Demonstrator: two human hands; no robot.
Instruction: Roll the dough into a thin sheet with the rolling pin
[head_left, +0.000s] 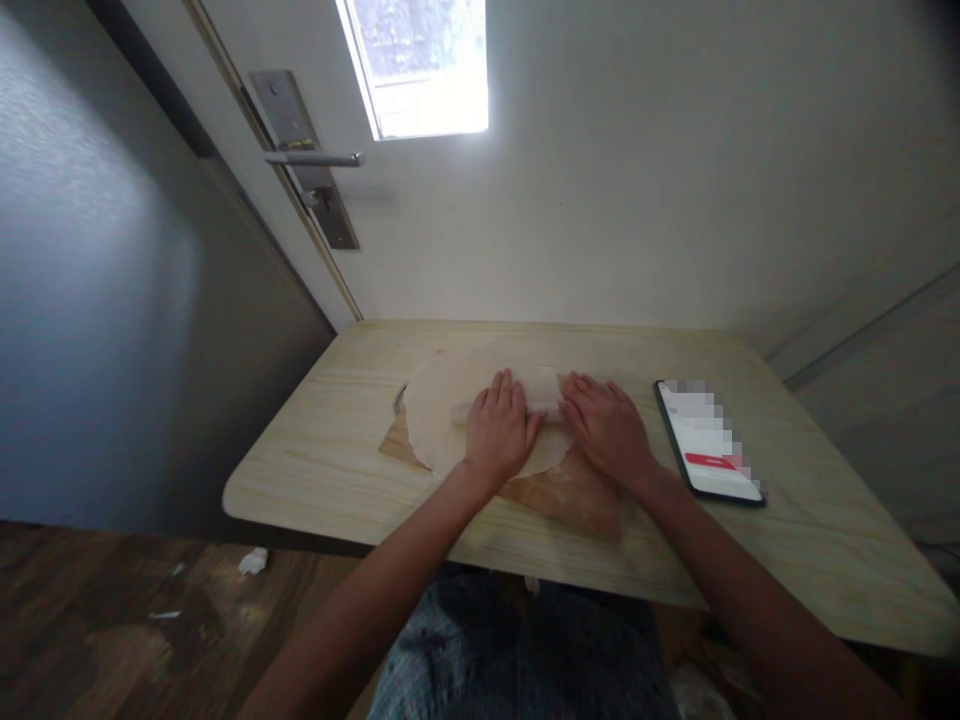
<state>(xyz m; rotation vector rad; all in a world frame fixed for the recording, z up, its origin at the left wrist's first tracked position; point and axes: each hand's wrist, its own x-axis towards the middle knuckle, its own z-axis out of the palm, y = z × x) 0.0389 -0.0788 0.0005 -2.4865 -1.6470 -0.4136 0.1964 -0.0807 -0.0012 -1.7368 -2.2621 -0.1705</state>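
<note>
A wide, thin sheet of pale dough (435, 385) lies on a brown wooden cutting board (577, 495), covering much of it. Across the dough runs a light-coloured rolling pin (544, 402). My left hand (496, 425) rests palm down over the pin's middle, fingers stretched forward past it. At the pin's right end, my right hand (606, 425) also lies palm down with its fingers extended. Both hands press on top of the pin rather than wrapping round it, and they hide parts of it.
The board lies on a pale wooden table (300, 430) with rounded corners. A phone (709, 445) with a lit screen is right of my right hand. Behind the table stands a door with a metal handle (315, 159). Crumpled white paper (253, 561) lies on the floor.
</note>
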